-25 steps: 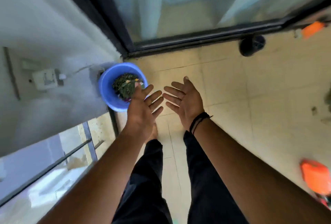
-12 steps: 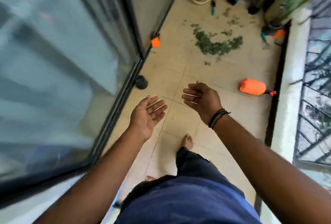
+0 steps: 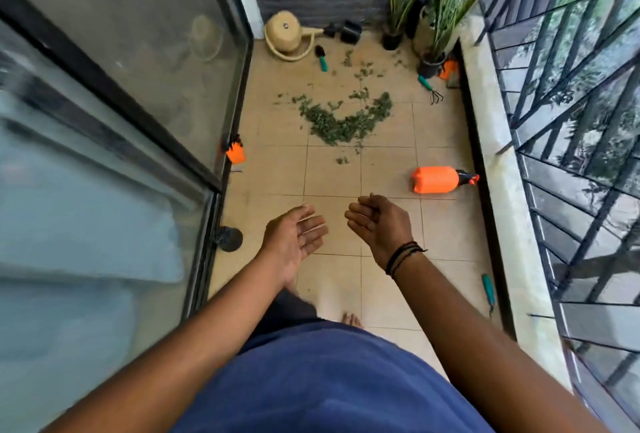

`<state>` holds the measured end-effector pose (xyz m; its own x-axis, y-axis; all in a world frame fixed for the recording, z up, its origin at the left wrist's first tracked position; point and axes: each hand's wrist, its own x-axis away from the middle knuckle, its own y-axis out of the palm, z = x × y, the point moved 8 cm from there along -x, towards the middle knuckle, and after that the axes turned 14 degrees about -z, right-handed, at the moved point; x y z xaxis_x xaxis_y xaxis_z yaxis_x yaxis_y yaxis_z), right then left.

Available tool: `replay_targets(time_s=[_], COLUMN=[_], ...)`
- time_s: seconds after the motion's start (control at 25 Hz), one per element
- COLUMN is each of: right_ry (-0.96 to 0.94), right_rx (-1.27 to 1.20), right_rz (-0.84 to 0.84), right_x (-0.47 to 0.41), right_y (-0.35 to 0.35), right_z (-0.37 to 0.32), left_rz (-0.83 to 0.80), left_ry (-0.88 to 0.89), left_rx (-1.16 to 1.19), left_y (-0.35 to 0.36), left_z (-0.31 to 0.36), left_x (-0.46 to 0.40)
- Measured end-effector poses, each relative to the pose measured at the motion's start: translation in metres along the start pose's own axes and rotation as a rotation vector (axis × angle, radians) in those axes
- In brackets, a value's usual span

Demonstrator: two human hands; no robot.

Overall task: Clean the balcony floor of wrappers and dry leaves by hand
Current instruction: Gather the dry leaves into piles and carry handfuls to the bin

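Well beyond both empty hands (image 3: 337, 230); dry leaves (image 3: 341, 122) piled.

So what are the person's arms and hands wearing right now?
Both forearms are bare, with no sleeves or gloves in view. The right hand has thin black cord bracelets at its wrist. The left hand and its wrist wear nothing.

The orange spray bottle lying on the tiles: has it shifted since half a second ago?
No. The orange spray bottle lies on its side as before, nozzle toward the parapet ledge, just this side of the leaf pile. Only the camera moved.
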<state>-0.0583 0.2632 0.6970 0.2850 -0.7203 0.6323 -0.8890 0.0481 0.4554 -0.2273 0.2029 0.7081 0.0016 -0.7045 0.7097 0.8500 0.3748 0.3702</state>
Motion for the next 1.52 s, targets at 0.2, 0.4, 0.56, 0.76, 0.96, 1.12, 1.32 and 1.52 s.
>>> replay_targets(time_s=[0.2, 0.4, 0.56, 0.76, 0.96, 1.12, 1.32, 1.52], right_ry=[-0.012, -0.002, 0.007, 0.005, 0.249, 0.463, 0.390, 0.040], right_rx=[0.040, 0.128, 0.221, 0.274, 0.847, 1.206, 1.444, 2.118], right_rz=[0.015, 0.162, 0.253, 0.314, 0.130, -0.075, -0.135, -0.844], right_x=[-0.076, -0.147, -0.205, -0.294, -0.411, -0.549, -0.758, -0.875], right_y=[0.019, 0.020, 0.042, 0.045, 0.015, -0.057, -0.143, -0.191], right_z=[-0.041, -0.088, -0.116, -0.131, -0.088, -0.002, 0.080, 0.211], left_rz=[0.005, -0.134, -0.195, -0.173, -0.192, -0.108, -0.020, 0.332], left_ry=[-0.035, -0.136, -0.253, -0.296, -0.314, -0.363, -0.541, -0.583], left_rx=[-0.025, -0.054, -0.061, -0.095, -0.240, -0.451, -1.205, -1.520], left_y=[-0.005, 0.004, 0.010, 0.028, 0.018, -0.034, -0.116, -0.166], left_z=[0.069, 0.134, 0.184, 0.208, 0.202, 0.141, 0.026, -0.016], left_x=[-0.089, -0.185, -0.275, -0.356, -0.438, -0.560, -0.779, -0.996])
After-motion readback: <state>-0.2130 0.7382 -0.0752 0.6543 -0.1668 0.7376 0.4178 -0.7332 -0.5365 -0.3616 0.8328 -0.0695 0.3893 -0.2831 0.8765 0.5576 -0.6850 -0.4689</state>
